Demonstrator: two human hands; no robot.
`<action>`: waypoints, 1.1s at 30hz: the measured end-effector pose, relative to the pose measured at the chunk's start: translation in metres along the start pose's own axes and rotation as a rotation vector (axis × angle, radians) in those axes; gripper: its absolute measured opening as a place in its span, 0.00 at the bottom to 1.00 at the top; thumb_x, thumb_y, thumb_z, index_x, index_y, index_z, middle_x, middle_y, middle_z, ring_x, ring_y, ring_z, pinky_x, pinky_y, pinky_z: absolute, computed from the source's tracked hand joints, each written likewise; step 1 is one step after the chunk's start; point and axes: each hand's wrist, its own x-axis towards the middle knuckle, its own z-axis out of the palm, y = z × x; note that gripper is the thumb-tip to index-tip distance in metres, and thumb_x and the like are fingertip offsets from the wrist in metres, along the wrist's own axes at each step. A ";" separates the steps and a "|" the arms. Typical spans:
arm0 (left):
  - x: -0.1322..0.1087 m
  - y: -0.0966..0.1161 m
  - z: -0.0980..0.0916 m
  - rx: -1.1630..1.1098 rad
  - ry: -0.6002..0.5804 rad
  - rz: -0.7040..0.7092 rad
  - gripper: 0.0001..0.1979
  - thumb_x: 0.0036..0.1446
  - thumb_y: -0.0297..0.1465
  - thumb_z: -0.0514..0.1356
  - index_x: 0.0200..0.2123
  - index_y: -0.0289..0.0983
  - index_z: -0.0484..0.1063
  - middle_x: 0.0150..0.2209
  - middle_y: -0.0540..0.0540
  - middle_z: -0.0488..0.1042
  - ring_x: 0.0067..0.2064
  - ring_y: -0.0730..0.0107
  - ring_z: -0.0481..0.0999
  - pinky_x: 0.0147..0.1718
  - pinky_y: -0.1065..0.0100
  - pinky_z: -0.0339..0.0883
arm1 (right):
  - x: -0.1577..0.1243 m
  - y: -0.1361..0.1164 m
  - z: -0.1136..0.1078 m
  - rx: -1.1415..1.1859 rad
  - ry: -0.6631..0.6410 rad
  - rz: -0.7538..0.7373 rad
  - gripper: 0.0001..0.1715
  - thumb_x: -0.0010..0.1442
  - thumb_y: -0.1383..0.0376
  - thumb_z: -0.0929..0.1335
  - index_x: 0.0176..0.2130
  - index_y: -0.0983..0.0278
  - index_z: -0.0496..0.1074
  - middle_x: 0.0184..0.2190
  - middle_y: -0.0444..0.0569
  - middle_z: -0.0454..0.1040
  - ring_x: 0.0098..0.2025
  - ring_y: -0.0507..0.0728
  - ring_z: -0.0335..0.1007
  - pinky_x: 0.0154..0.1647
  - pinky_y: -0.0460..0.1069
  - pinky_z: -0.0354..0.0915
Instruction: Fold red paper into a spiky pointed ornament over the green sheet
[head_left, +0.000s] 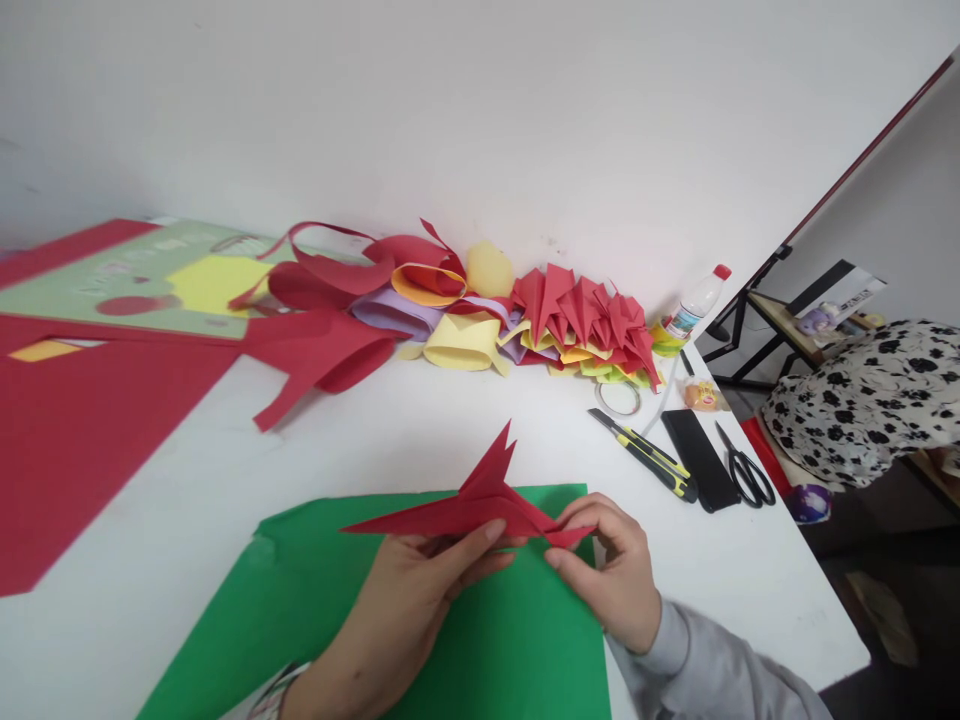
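A red folded paper figure (480,495), with a long point to the left and two upright tips, is held up above a green sheet (525,620). My left hand (420,590) pinches its body from below, the thumb lying on the near side. At the figure's right end, my right hand (611,565) closes its thumb and fingers around the narrow folded tip (571,536). Part of the figure's underside is hidden behind the left fingers.
Folded red paper pieces (577,305) and curled paper shapes (465,340) line the wall. To the right lie a utility knife (652,460), tape roll (618,398), black case (699,460), scissors (746,475) and a bottle (694,310). Red sheets (97,430) cover the left. A person in patterned clothing (870,400) is beyond the table edge.
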 end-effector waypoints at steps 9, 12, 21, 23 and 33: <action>0.001 -0.003 -0.004 -0.009 -0.042 -0.012 0.13 0.36 0.35 0.75 0.28 0.40 0.81 0.32 0.49 0.84 0.36 0.63 0.81 0.32 0.70 0.77 | 0.001 -0.004 -0.002 0.040 0.005 0.021 0.03 0.55 0.69 0.71 0.29 0.63 0.76 0.31 0.49 0.75 0.32 0.54 0.71 0.34 0.48 0.66; 0.002 -0.003 -0.005 -0.015 -0.050 -0.008 0.13 0.35 0.35 0.75 0.27 0.41 0.81 0.32 0.50 0.84 0.37 0.62 0.81 0.31 0.71 0.77 | 0.002 -0.003 -0.002 0.225 -0.020 0.169 0.05 0.53 0.66 0.74 0.26 0.64 0.76 0.30 0.48 0.76 0.28 0.52 0.70 0.29 0.47 0.65; 0.006 0.005 -0.011 0.078 -0.208 -0.038 0.11 0.33 0.36 0.75 0.23 0.41 0.82 0.25 0.49 0.82 0.32 0.62 0.80 0.27 0.71 0.76 | 0.010 0.006 -0.006 0.821 -0.102 0.727 0.16 0.44 0.59 0.78 0.25 0.70 0.79 0.14 0.46 0.73 0.16 0.49 0.68 0.18 0.42 0.64; 0.007 0.006 -0.014 0.128 -0.291 -0.031 0.11 0.34 0.37 0.75 0.24 0.40 0.82 0.25 0.47 0.82 0.30 0.62 0.80 0.26 0.70 0.75 | 0.010 0.005 -0.007 0.842 -0.126 0.753 0.16 0.43 0.59 0.78 0.23 0.70 0.78 0.14 0.46 0.73 0.14 0.48 0.66 0.15 0.41 0.62; 0.019 0.011 -0.031 0.445 -0.563 0.297 0.05 0.46 0.36 0.68 0.26 0.41 0.83 0.27 0.45 0.80 0.27 0.61 0.78 0.28 0.67 0.73 | 0.011 0.003 -0.020 0.638 -0.330 0.700 0.14 0.35 0.66 0.81 0.25 0.68 0.79 0.22 0.47 0.79 0.21 0.49 0.72 0.23 0.43 0.66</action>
